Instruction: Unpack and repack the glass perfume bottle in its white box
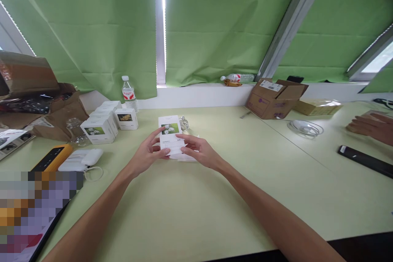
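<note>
Between my two hands is a small white cardboard box (171,141) with a picture of white flowers on a green ground. My left hand (150,147) grips its left side, thumb near the lower edge and a finger by the picture. On the right side, my right hand (198,149) pinches the box with thumb and fingers. Under and beside it, partly hidden, lies a white sheet or wrapper (187,157). Just behind the box sits a shiny, clear crumpled thing (184,123), whose kind I cannot make out.
Several white boxes (100,129) stand at the left, near an upright water bottle (128,93). A yellow-orange power strip (50,159) and white charger (81,159) lie nearer. At right are an open carton (270,100), a coiled white cable (305,127), a black phone (367,160) and another person's hand (374,127).
</note>
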A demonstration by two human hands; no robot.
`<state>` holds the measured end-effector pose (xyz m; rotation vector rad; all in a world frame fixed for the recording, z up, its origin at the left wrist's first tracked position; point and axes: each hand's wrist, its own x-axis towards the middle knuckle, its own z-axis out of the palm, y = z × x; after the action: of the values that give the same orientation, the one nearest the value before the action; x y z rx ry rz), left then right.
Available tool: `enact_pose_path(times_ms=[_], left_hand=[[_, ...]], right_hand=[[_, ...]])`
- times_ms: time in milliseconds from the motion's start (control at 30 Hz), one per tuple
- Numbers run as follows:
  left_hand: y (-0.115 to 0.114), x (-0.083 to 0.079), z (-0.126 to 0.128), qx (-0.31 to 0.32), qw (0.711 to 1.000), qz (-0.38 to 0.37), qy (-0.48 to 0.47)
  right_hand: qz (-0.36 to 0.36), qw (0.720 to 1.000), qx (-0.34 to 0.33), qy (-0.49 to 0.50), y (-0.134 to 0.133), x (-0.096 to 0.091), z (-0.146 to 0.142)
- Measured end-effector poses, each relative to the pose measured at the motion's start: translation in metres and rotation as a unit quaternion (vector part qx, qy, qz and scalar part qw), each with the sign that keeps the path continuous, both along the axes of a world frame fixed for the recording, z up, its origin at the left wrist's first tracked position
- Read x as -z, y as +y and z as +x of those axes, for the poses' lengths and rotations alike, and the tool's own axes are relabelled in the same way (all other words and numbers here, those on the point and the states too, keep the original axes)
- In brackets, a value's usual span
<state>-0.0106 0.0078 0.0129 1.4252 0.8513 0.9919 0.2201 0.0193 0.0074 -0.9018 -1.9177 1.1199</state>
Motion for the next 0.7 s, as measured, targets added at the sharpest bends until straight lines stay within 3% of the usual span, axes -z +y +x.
enact_pose_path(times_ms=[700], left_hand=[[-0.0002,0.0011,-0.0017,0.017,1.0,-0.008,-0.012]], right_hand=[[-0.009,1.0,-0.005,0.012,0.0019,0.0018,0.0013]])
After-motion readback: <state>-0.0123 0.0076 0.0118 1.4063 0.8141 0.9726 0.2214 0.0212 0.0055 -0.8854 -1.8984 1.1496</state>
